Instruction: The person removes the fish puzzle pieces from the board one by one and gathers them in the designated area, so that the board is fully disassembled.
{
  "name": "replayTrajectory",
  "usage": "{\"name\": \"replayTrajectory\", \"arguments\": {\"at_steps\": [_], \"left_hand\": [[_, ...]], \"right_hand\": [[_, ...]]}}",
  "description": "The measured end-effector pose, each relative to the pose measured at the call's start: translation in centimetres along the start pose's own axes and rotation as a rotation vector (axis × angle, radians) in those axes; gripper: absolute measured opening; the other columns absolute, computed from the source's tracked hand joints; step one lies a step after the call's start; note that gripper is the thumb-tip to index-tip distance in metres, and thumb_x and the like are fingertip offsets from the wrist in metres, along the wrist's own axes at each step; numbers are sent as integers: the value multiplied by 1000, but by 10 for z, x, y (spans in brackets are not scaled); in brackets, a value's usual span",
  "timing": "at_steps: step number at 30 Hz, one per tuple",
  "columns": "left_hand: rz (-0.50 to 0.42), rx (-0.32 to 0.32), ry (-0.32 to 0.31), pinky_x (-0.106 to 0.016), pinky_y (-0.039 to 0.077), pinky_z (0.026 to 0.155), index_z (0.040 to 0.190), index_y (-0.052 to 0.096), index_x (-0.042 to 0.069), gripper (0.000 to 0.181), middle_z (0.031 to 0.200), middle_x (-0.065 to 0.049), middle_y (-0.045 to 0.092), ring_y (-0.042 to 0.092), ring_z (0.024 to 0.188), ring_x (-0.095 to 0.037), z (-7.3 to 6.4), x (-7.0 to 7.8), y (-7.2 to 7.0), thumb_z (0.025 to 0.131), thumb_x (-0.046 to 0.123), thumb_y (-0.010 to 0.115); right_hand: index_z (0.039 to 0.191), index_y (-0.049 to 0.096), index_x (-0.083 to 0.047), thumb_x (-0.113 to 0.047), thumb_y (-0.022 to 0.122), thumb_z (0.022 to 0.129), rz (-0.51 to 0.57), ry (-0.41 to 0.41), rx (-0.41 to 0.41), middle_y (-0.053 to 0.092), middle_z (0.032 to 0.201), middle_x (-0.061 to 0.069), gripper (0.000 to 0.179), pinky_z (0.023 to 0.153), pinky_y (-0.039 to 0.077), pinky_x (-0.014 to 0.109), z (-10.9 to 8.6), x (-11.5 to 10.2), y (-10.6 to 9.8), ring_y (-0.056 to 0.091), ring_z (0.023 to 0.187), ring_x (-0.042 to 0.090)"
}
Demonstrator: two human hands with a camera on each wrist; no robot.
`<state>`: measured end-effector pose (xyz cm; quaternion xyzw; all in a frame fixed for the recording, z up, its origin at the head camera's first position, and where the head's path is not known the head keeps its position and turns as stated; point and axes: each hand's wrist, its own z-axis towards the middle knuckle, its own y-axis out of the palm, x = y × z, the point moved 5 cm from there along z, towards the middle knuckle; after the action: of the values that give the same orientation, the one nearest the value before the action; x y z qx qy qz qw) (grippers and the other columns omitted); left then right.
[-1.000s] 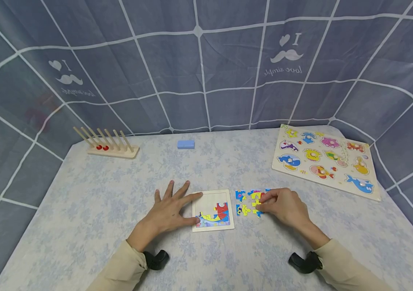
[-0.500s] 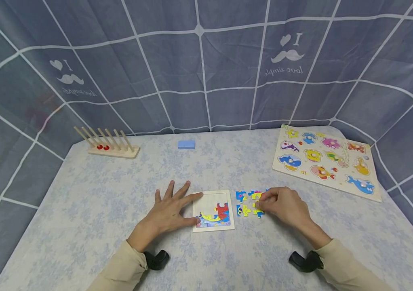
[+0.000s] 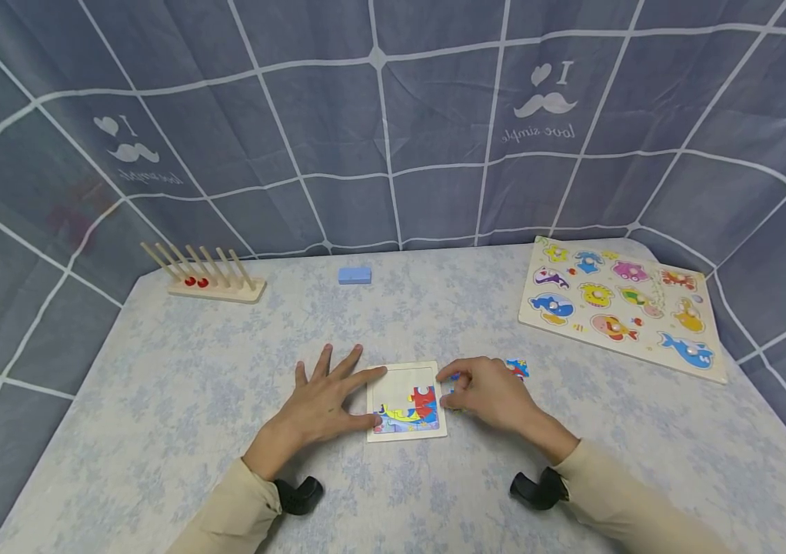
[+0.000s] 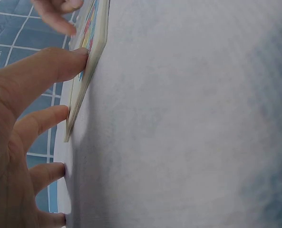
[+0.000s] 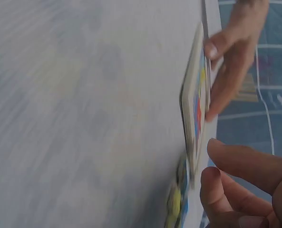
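A small square puzzle tray of pale wood lies on the table, its lower part filled with joined jigsaw pieces in red, yellow and blue. My left hand spreads its fingers along the tray's left side; the thumb rests on the lower left corner and the index fingertip touches the left edge. Just right of the tray is my right hand, its thumb and index finger apart, with no piece visible between them. It covers most of the loose jigsaw pieces; one loose piece shows beyond its knuckles.
A wooden knob puzzle board with sea animals lies at the back right. At the back left stands a wooden peg rack with red beads. A blue block sits near the back edge. Grey-blue curtain walls enclose the table.
My right hand has moved left from the loose pieces on the right to beside the tray's right edge. The left hand and the tray stay in place.
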<state>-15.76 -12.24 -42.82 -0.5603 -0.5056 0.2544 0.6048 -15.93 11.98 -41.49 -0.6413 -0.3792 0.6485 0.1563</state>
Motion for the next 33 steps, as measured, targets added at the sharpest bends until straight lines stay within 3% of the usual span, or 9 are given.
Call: {"name": "replayTrajectory", "arguments": {"at_steps": [13, 23, 29, 33], "left_hand": [[6, 0, 5, -81, 7, 100, 145, 49, 36, 71, 162, -8, 23, 7, 144, -52, 0, 1, -1, 82, 60, 70], [6, 0, 7, -81, 8, 100, 145, 49, 36, 70, 162, -8, 23, 8, 144, -53, 1, 0, -1, 82, 59, 70], [4, -4, 8, -81, 8, 100, 145, 49, 36, 70, 162, -8, 23, 7, 144, -53, 0, 0, -1, 82, 60, 69], [1, 2, 11, -82, 8, 99, 145, 49, 36, 70, 162, -9, 23, 7, 144, -53, -1, 0, -2, 82, 60, 69]], "right_hand": [[96, 74, -14, -8, 82, 75, -85, -19, 7, 55, 61, -9, 23, 50, 36, 25, 3, -13, 14, 48, 53, 9], [83, 65, -20, -5, 84, 70, -48, -94, 17, 56, 71, -8, 27, 57, 38, 26, 5, -17, 15, 48, 62, 9], [77, 67, -19, 2, 83, 69, -2, -208, -65, 60, 75, -8, 27, 60, 40, 26, 5, -20, 19, 46, 61, 8], [80, 70, -18, 1, 83, 70, 25, -235, -121, 62, 74, -8, 26, 58, 40, 26, 3, -20, 21, 46, 56, 8]]}}
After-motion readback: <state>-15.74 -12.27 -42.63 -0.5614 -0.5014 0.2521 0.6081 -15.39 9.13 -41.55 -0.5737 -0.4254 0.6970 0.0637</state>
